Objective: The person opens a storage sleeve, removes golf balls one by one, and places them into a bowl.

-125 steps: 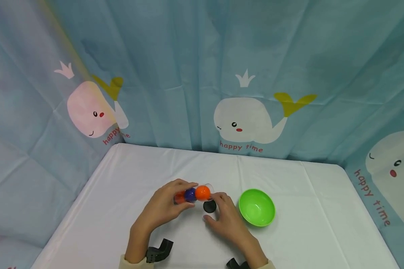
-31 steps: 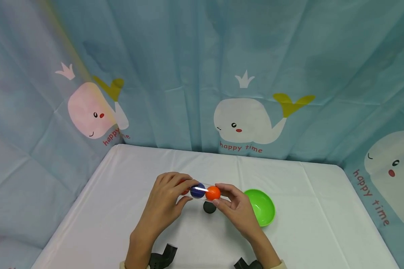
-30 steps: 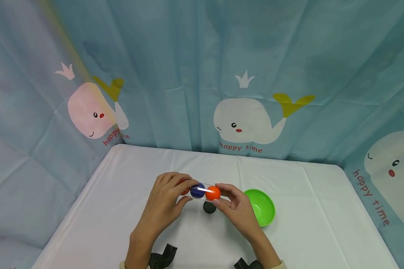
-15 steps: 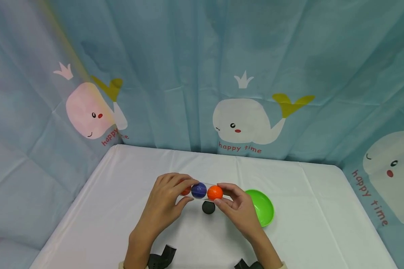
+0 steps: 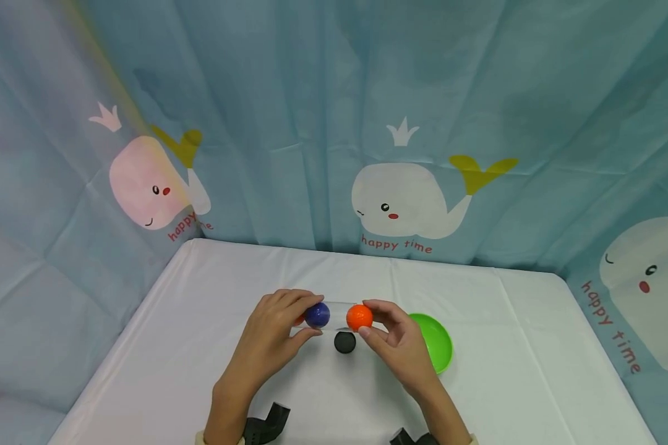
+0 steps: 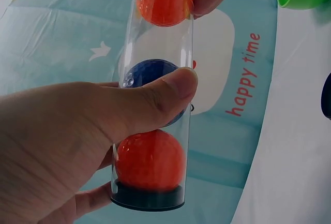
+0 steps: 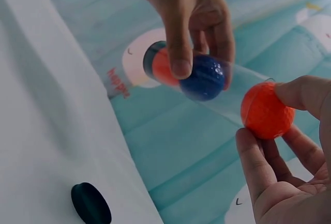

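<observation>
My left hand [image 5: 273,327] grips a clear tube [image 6: 158,38], held above the table, with fingers and thumb round its middle. In the left wrist view, a red-orange dimpled ball [image 6: 150,162] sits at the tube's black-capped end, with a blue dimpled ball [image 6: 150,72] beside it, partly behind my thumb. My right hand [image 5: 403,346] pinches an orange dimpled ball [image 7: 266,110] at the tube's uncapped mouth. That ball is partly inside the rim, and a gap separates it from the blue one. A loose black cap [image 5: 345,342] lies on the table below the tube.
A green bowl [image 5: 438,346] stands on the white-covered table [image 5: 506,358], partly hidden behind my right hand. A blue whale-print curtain [image 5: 289,123] hangs beyond the table's far edge and along both sides. Black wrist mounts [image 5: 267,423] sit on both forearms.
My right hand, earlier beside the tube, now pinches the orange ball and has shifted slightly right with it. The blue ball has moved left, so the gap between them has widened.
</observation>
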`<state>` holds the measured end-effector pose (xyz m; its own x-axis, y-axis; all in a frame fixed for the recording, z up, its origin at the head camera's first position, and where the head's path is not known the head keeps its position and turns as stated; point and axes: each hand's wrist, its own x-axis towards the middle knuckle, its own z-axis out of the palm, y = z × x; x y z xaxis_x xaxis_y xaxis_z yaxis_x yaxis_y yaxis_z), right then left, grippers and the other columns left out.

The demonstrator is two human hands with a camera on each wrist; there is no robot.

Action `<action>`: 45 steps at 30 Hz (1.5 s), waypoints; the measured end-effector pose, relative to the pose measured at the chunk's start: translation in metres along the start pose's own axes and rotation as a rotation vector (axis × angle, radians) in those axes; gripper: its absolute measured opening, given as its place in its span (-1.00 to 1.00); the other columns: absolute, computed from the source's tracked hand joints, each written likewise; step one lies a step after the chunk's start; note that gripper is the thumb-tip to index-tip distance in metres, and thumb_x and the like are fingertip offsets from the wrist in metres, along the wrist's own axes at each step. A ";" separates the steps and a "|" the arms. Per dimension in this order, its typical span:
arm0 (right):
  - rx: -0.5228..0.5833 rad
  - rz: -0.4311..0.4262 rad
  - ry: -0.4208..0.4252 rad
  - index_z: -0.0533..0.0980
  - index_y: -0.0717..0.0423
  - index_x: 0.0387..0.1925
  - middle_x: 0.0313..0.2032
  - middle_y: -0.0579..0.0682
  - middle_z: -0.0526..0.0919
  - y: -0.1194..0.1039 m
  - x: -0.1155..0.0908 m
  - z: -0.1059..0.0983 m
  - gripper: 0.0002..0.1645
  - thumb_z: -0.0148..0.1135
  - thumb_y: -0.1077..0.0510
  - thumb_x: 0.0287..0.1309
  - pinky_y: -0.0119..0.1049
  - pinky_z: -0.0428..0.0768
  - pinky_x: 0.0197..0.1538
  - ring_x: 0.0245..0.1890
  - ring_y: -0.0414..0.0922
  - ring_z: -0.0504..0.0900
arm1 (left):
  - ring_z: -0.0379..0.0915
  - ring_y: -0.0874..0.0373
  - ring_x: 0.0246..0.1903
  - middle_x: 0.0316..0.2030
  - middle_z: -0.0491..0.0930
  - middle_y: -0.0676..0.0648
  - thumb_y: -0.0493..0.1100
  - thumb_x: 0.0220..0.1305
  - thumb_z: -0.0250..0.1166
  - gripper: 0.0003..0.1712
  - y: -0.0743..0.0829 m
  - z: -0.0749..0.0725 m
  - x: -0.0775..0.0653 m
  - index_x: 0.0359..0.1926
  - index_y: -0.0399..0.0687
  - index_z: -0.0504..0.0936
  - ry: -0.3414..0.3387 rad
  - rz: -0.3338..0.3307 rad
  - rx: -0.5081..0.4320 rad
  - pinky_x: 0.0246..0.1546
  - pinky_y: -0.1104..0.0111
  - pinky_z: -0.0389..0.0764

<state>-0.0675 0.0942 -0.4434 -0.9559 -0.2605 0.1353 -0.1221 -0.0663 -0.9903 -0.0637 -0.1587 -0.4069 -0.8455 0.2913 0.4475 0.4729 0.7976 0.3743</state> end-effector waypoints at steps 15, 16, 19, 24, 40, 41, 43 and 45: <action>-0.035 0.014 0.057 0.47 0.21 0.33 0.23 -0.03 0.59 -0.007 -0.003 -0.006 -0.46 0.34 0.32 0.36 -0.40 0.74 0.13 0.19 -0.18 0.64 | 0.62 0.09 0.13 0.07 0.71 0.06 -0.04 0.02 0.70 -0.33 -0.004 0.000 -0.001 0.21 0.13 0.74 -0.005 0.006 -0.015 0.21 0.06 0.67; -0.038 0.016 0.059 0.48 0.22 0.33 0.22 -0.03 0.60 -0.008 -0.003 -0.006 -0.46 0.33 0.32 0.36 -0.40 0.75 0.12 0.17 -0.17 0.64 | 0.61 0.10 0.13 0.07 0.71 0.07 -0.04 0.02 0.70 -0.32 -0.004 0.000 -0.001 0.22 0.13 0.74 -0.005 0.003 -0.016 0.21 0.07 0.68; -0.044 0.025 0.071 0.48 0.26 0.32 0.20 -0.03 0.61 -0.009 -0.003 -0.009 -0.47 0.33 0.32 0.36 -0.40 0.75 0.11 0.16 -0.18 0.65 | 0.62 0.10 0.13 0.08 0.71 0.07 -0.04 0.00 0.71 -0.31 -0.005 0.000 -0.001 0.22 0.14 0.74 -0.001 -0.003 -0.018 0.20 0.09 0.69; -0.065 0.037 0.106 0.49 0.26 0.29 0.18 -0.06 0.62 -0.013 -0.004 -0.017 -0.50 0.32 0.31 0.37 -0.41 0.74 0.11 0.15 -0.22 0.69 | 0.63 0.11 0.12 0.08 0.71 0.08 -0.05 0.02 0.71 -0.32 -0.007 -0.001 -0.001 0.22 0.16 0.74 0.000 -0.019 -0.024 0.17 0.10 0.71; -0.168 -0.018 0.103 0.51 0.27 0.24 0.15 0.00 0.63 -0.017 -0.015 -0.066 -0.54 0.35 0.36 0.35 -0.36 0.77 0.08 0.06 -0.17 0.75 | 0.65 0.11 0.10 0.05 0.72 0.07 -0.04 0.00 0.72 -0.31 -0.011 0.001 -0.001 0.22 0.15 0.73 -0.001 -0.037 -0.042 0.10 0.11 0.73; -0.177 -0.023 0.098 0.51 0.27 0.23 0.16 0.00 0.63 -0.017 -0.015 -0.069 -0.54 0.36 0.36 0.35 -0.36 0.77 0.08 0.06 -0.17 0.75 | 0.64 0.11 0.10 0.05 0.72 0.07 -0.04 0.00 0.72 -0.31 -0.011 0.001 -0.001 0.21 0.15 0.73 -0.002 -0.038 -0.042 0.10 0.11 0.73; -0.194 -0.025 0.095 0.52 0.26 0.22 0.16 0.00 0.62 -0.017 -0.015 -0.075 -0.54 0.38 0.34 0.34 -0.36 0.77 0.08 0.05 -0.17 0.77 | 0.65 0.11 0.10 0.05 0.73 0.07 -0.04 -0.01 0.72 -0.31 -0.011 0.001 -0.001 0.21 0.14 0.74 -0.004 -0.040 -0.043 0.09 0.12 0.74; -0.220 -0.015 0.102 0.53 0.24 0.22 0.15 -0.02 0.63 -0.016 -0.016 -0.080 -0.54 0.40 0.32 0.33 -0.37 0.77 0.08 0.03 -0.18 0.78 | 0.65 0.12 0.09 0.05 0.73 0.07 -0.03 0.00 0.72 -0.31 -0.011 0.002 -0.001 0.21 0.14 0.74 -0.005 -0.035 -0.045 0.08 0.12 0.74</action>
<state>-0.0719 0.1763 -0.4321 -0.9742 -0.1619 0.1574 -0.1813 0.1447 -0.9727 -0.0689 -0.1670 -0.4131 -0.8627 0.2665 0.4299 0.4539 0.7829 0.4256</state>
